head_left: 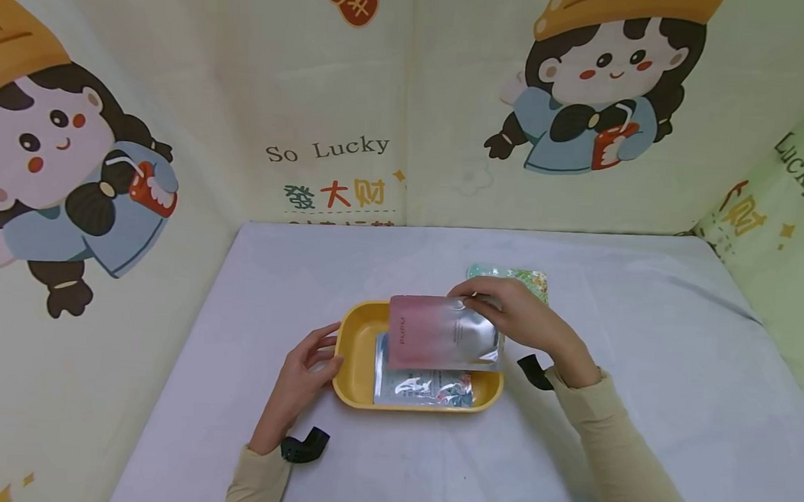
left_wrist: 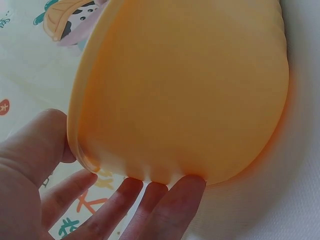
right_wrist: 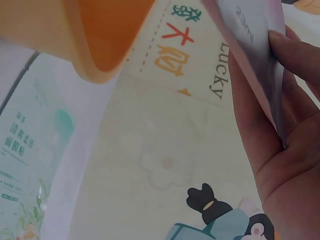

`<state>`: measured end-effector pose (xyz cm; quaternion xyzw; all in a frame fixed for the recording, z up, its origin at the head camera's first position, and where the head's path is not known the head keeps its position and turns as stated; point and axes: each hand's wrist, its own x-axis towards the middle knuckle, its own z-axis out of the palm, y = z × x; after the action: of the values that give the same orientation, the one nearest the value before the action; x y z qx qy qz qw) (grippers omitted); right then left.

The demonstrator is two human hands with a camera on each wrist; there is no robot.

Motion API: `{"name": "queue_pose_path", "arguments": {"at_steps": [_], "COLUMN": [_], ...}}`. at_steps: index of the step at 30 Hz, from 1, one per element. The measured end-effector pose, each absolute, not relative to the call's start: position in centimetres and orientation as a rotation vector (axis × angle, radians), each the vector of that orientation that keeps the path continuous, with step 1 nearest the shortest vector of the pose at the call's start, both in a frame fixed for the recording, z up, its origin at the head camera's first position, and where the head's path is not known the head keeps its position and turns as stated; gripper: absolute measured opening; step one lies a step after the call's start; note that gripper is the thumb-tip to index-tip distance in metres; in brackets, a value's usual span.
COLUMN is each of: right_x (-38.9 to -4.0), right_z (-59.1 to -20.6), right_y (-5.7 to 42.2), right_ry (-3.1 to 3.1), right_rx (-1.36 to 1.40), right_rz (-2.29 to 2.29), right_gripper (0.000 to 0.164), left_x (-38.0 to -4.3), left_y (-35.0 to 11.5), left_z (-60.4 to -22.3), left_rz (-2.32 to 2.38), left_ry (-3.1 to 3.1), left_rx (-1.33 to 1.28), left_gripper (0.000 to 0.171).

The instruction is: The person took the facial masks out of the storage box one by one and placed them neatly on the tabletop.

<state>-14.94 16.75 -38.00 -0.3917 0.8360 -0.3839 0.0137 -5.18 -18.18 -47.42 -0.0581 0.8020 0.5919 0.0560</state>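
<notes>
At the left of my feed, the left hand has its thumb and fingers clamped on the near-left end of the yellow tray; the left wrist view shows me the thumb at the rim and the fingertips against the outer wall. Inside the tray, the silver-blue packet lies flat, partly covered from my viewpoint. Above it I see the pink-and-silver packet, spanning the tray's far rim; whether it touches the packet below, I cannot tell. Just beyond, on the white surface, sits the green packet, partly hidden by the right hand. That hand pinches the pink-and-silver packet at its right end, thumb on the face, fingers behind.

I judge the step in hand to be moving this packet at the tray, though I cannot tell whether in or out. The next move calls for a steady tray and a level packet, clear of the rim.
</notes>
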Motion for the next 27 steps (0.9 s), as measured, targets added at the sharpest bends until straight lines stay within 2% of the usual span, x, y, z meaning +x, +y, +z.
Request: {"name": "queue_pose_path", "arguments": {"at_steps": [27], "right_x": [-15.7], "right_z": [-37.4], "right_y": [19.8], "right_ry": [2.704], "right_rx": [-1.112], "right_rz": [-1.096], "right_gripper": [0.024], "left_x": [-5.3], "left_y": [-18.2], "left_z": [-47.4], "left_rz": [1.84], "left_ry": [2.377], "left_rx": [-0.2], "left_gripper": [0.051]}}
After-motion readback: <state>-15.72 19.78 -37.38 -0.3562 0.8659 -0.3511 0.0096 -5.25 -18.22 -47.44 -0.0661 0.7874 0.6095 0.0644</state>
